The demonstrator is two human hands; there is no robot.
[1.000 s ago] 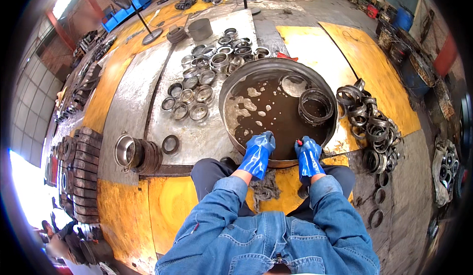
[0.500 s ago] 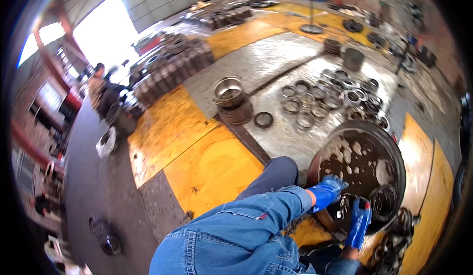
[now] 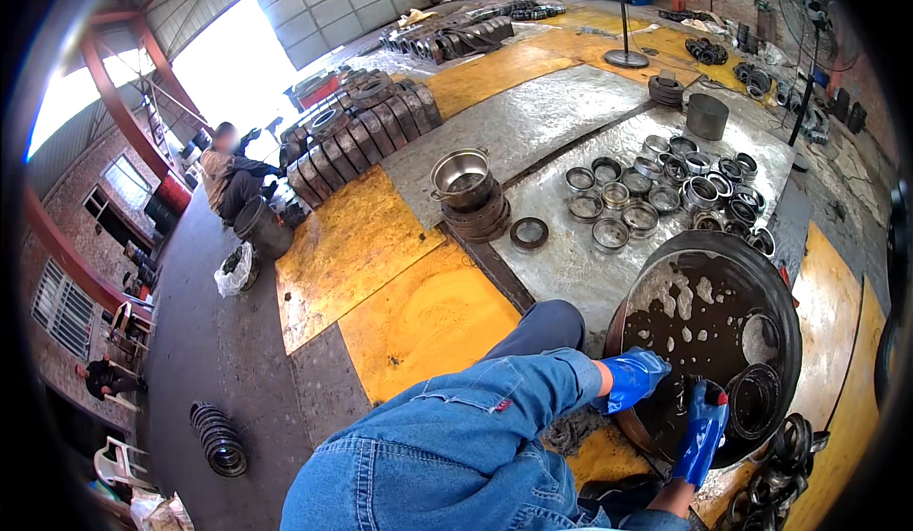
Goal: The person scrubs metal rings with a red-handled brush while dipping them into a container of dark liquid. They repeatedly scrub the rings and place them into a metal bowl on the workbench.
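**Head view: close work over a broad, round, dark metal tub (image 3: 761,270)**

From where I stand, the left hand (image 3: 635,379), in a glossy blue rubber glove, reaches across the near-left rim with its fingers together and bent; I cannot tell whether they grip anything. The right hand (image 3: 705,426), gloved alike, is curled round a small red-ended object (image 3: 722,399), most of it hidden, above the dark brown liquid (image 3: 680,350). Just beside it, inside the tub, stands a dark, round stack of metal rings (image 3: 758,373).

To do this well, I'd judge, the grip should be firm, since wet rubber probably slides. The strokes should stay low and short so nothing splashes, and the left fingers should steady the piece clear of the red end.

Room is tight. The ring stack crowds the right knuckles, a loose heap of blackened rings (image 3: 789,445) lies close against the tub's right side, and the dark-trousered left knee (image 3: 556,327) sits near its left wall. Farther off, shiny silver rings (image 3: 664,198) cover a grey metal sheet (image 3: 561,270), and a two-handled steel pot (image 3: 460,174) tops some dark discs (image 3: 475,222). Another person (image 3: 228,174) sits well apart, beyond the yellow floor plates (image 3: 418,317).
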